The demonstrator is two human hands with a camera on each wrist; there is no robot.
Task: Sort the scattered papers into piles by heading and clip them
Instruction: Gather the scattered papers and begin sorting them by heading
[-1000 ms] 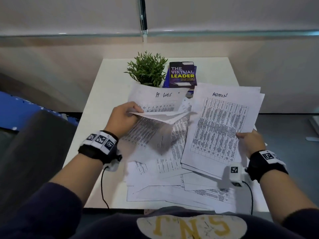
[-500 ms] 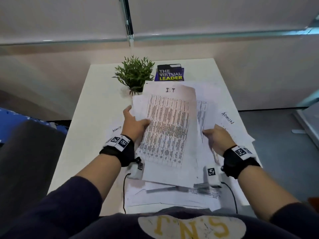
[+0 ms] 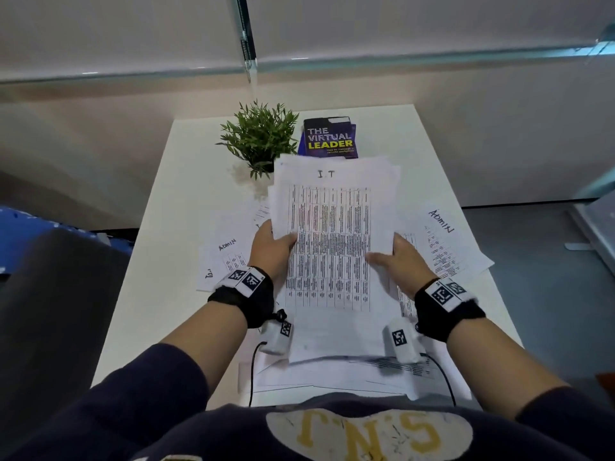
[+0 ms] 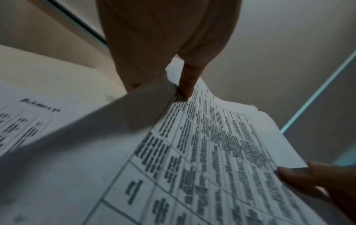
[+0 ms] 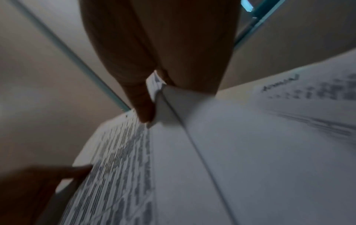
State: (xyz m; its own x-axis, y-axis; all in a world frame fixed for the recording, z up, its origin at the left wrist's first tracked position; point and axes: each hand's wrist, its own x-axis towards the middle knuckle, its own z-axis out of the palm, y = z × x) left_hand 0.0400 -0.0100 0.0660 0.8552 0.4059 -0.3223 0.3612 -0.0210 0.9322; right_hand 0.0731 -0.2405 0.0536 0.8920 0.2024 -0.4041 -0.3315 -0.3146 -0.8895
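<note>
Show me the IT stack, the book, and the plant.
IT stack point(image 3: 332, 247), head view, middle of the top sheet's table.
Book point(image 3: 329, 138), head view, its cover title.
Plant point(image 3: 259, 134), head view, the green leaves.

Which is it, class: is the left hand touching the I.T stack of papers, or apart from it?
Touching. In the left wrist view the left hand pinches the I.T stack at its edge, thumb on the printed face.

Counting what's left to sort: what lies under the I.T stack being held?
Under the I.T stack, more printed sheets poke out at the near edge. Their headings are covered, so which pile they belong to can't be told.
</note>
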